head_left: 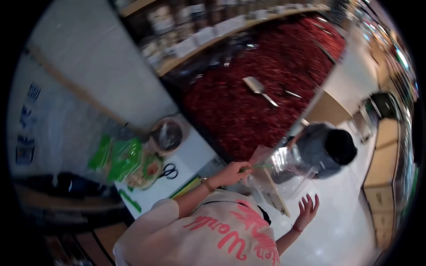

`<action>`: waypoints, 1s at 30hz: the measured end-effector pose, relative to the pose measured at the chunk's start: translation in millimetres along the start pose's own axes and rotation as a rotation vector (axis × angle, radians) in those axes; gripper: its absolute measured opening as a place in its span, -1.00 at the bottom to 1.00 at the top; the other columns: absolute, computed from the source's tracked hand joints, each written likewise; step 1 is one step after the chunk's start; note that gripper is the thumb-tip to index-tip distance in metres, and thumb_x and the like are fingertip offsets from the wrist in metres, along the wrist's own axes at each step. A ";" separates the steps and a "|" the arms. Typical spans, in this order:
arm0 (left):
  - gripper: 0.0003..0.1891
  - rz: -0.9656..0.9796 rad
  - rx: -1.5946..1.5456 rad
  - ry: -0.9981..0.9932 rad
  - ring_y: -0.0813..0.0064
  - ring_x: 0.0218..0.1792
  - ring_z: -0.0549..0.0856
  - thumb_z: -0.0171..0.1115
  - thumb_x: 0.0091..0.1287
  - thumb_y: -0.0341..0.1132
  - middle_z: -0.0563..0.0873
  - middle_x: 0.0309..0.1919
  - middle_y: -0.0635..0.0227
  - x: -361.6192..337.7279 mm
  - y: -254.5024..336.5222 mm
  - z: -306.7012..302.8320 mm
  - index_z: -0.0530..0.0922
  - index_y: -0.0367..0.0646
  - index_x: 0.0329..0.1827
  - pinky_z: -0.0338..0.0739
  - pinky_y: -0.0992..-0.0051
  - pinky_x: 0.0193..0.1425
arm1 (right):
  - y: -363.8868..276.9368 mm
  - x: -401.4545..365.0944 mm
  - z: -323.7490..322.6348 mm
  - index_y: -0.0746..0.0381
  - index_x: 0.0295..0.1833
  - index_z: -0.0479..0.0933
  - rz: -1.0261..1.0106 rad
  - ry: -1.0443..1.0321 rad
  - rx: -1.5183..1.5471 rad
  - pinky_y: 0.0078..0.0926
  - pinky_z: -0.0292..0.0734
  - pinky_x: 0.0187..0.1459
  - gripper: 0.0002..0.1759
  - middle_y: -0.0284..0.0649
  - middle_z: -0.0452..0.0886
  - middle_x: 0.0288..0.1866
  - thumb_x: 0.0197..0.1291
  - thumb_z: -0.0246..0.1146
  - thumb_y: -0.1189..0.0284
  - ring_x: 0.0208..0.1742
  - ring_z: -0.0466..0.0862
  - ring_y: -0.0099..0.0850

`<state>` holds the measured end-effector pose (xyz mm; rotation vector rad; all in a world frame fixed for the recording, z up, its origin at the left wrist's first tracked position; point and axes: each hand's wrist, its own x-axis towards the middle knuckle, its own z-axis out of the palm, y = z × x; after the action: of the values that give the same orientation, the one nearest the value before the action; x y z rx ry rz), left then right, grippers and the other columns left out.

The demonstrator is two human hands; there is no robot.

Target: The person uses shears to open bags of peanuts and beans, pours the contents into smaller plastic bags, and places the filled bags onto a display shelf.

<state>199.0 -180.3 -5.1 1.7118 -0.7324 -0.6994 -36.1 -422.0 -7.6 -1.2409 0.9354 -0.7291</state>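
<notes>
My left hand (236,172) is closed around the edge of a clear plastic bag (286,162) with a thin green strip. The bag spreads out to the right of the hand, crinkled and shiny, and its contents cannot be made out. My right hand (307,211) is held out lower right, fingers spread, apart from the bag and empty. Left of my left hand, black-handled scissors (169,171) lie on a white surface (188,157) beside green-and-clear packages (126,157). A round container (167,135) with something dark in it stands behind them.
A large bin of dark red pieces (248,106) lies ahead, with a metal scoop (255,85) on it. Jars (162,24) line a shelf behind. A person (317,148) in grey is close beyond the bag. Cardboard boxes (380,199) stand at the right.
</notes>
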 end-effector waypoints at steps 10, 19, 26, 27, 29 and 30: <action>-0.79 -0.146 -0.162 0.597 0.70 -0.52 0.48 0.04 0.39 -0.28 0.59 -0.63 0.47 -35.7 -35.6 -85.3 0.56 -0.24 -0.18 0.36 0.61 -0.36 | -5.0 14.2 23.1 0.24 0.20 0.34 0.079 -0.074 -0.046 -0.53 0.51 -0.08 -0.64 -0.15 0.57 -0.06 0.33 0.02 0.39 -0.16 0.58 -0.46; -0.82 -0.140 -0.409 0.988 0.79 -0.67 0.26 0.06 0.40 -0.25 0.49 -0.61 0.53 -21.2 -71.0 -149.1 0.51 -0.18 -0.16 0.11 0.70 -0.62 | 6.5 -2.7 69.8 0.32 0.10 0.40 0.183 -0.122 0.034 -0.55 0.55 -0.12 -0.70 -0.15 0.59 -0.19 0.30 0.08 0.43 -0.25 0.61 -0.49; -0.82 -0.125 -0.595 1.011 0.79 -0.69 0.23 0.07 0.40 -0.24 0.46 -0.54 0.52 19.5 -107.5 -207.7 0.47 -0.15 -0.13 0.04 0.71 -0.65 | -138.2 -81.7 217.9 0.50 -0.13 0.42 0.183 -0.642 0.388 -0.31 0.57 -0.12 -0.37 0.02 0.60 -0.27 0.32 -0.04 0.01 -0.24 0.65 -0.26; -0.81 -0.110 -0.604 1.035 0.79 -0.69 0.22 0.07 0.39 -0.23 0.48 -0.52 0.50 25.9 -109.5 -211.4 0.46 -0.16 -0.10 0.03 0.71 -0.66 | -168.9 -97.3 240.2 0.53 -0.18 0.42 0.329 -0.795 0.413 -0.19 0.57 -0.12 -0.20 0.06 0.60 -0.30 0.24 -0.06 -0.17 -0.26 0.65 -0.16; -0.77 -0.152 -0.582 0.992 0.80 -0.69 0.21 0.05 0.40 -0.22 0.50 -0.48 0.46 33.9 -112.0 -217.9 0.46 -0.15 -0.03 0.02 0.70 -0.66 | -236.9 -107.5 275.8 0.50 -0.14 0.43 0.370 -0.911 0.553 -0.19 0.51 -0.07 -0.22 0.07 0.58 -0.27 0.22 -0.05 -0.17 -0.20 0.62 -0.17; -0.76 -0.132 -0.586 0.982 0.80 -0.69 0.21 0.04 0.41 -0.22 0.52 -0.48 0.45 36.2 -113.2 -221.1 0.45 -0.16 0.00 0.03 0.71 -0.66 | -257.0 -110.9 290.4 0.49 -0.16 0.43 0.384 -0.963 0.572 -0.20 0.50 -0.07 -0.23 0.06 0.58 -0.28 0.22 -0.05 -0.16 -0.21 0.61 -0.18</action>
<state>404.5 -50.0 -66.6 1.3186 0.2610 -0.0689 180.3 -244.7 282.9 -0.7139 0.1183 -0.0231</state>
